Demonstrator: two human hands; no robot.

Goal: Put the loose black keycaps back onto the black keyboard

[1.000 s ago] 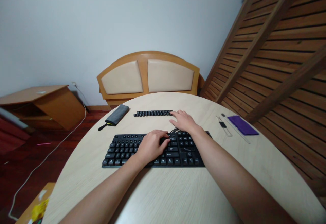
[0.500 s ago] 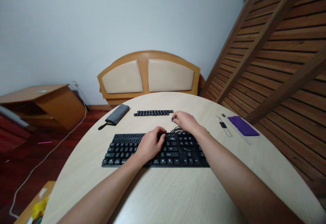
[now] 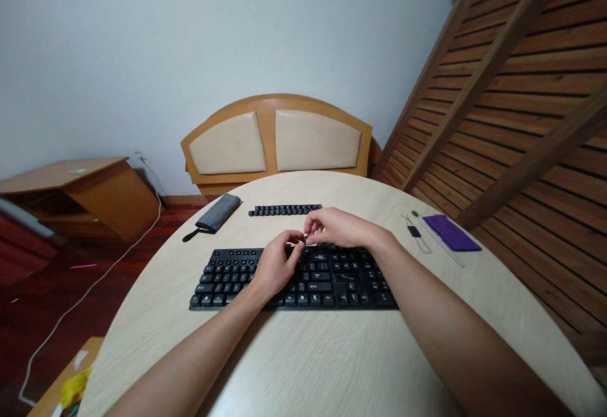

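Note:
A black keyboard [image 3: 319,286] lies flat on the pale wooden table, with bare spots in its top rows. Over its back edge, my right hand [image 3: 334,226] pinches a small black keycap [image 3: 305,239]. From the left, my left hand [image 3: 276,262] curls above the keyboard, its thumb and index fingertips closed in at the same keycap. The fingers partly cover the keycap, so its face and legend cannot be read. Just beyond my hands, loose black keycaps [image 3: 284,210] stand in two neat rows.
On the table's left lies a grey pouch [image 3: 219,212] with a black strap. At right are a keycap puller [image 3: 414,231], a thin long-handled brush [image 3: 439,240] and a purple cloth [image 3: 452,234]. A cream-padded headboard [image 3: 277,142] stands behind the rounded table edge.
My right hand has brought the keycap left and toward me, from near the loose rows to the left fingertips. My left hand has shifted slightly and its fingers now meet the keycap.

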